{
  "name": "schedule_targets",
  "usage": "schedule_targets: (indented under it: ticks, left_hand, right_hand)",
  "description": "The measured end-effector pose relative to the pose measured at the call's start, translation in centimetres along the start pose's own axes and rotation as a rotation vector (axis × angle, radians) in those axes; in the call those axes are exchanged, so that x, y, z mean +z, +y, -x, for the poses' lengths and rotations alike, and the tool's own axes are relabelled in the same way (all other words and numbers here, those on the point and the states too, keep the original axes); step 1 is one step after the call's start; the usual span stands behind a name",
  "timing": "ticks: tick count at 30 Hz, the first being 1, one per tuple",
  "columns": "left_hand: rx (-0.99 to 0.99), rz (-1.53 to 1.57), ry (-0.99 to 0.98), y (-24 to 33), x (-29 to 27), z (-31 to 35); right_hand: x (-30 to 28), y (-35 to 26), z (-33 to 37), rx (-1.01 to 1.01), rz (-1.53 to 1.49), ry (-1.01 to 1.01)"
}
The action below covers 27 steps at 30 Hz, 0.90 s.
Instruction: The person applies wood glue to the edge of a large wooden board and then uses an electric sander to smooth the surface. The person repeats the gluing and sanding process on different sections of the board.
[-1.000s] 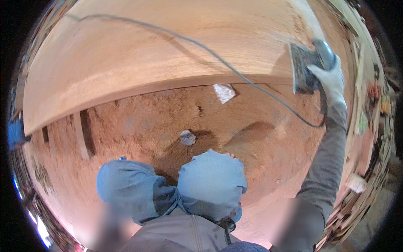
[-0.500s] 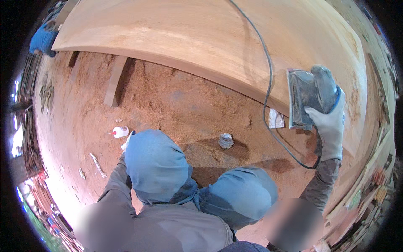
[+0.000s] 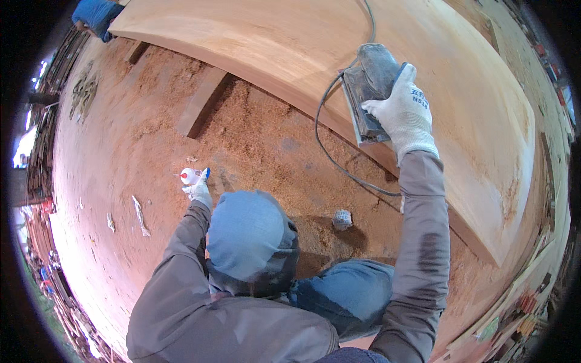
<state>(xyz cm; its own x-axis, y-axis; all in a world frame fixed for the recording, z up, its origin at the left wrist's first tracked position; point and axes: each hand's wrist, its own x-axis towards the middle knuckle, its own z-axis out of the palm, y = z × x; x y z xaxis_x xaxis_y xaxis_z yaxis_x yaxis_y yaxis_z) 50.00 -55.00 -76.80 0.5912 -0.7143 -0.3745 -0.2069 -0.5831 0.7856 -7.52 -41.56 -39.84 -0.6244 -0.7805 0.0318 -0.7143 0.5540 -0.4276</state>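
My right hand (image 3: 407, 115), in a white work glove, is closed around the dusty dark body of an electric sander (image 3: 370, 81). The sander's flat pad rests on a large wooden slab (image 3: 254, 42), near its closer edge. On the floor at left lies a small white squeeze bottle (image 3: 192, 175) with a red tip. My left hand (image 3: 198, 190), gloved too, reaches to the bottle's right end with thumb and fingers spread about it; any contact is hard to make out.
A dark cord (image 3: 327, 145) loops from the sander. A wooden support block (image 3: 206, 103) sticks out from under the slab on the sawdust-covered floor. A crumpled ball (image 3: 342, 220) lies by my knees. Another person in blue (image 3: 97, 15) is at the far left.
The view has shifted. The sander in my right hand has moved left along the slab. My left hand has come out from behind my knee to the bottle, which stays on the floor.
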Motion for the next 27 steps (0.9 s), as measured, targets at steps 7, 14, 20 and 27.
schedule_targets:
  ticks: [7,14,20,27]
  left_hand:
    - [0.188,0.254,0.072,0.8,-0.3,-0.7]
    - [0.237,0.357,0.07,1.2,0.2,2.8]
    - [0.443,0.281,0.026,3.6,0.5,5.7]
    - [1.211,-0.046,-0.307,21.1,6.5,21.7]
  right_hand:
    - [0.2,1.7,-0.4,-0.012,0.02,-0.034]
    - [-2.9,9.4,2.0,0.139,0.032,-0.017]
    - [-1.9,11.1,0.1,0.132,0.187,0.045]
    - [-2.1,8.0,1.2,-0.246,0.348,0.474]
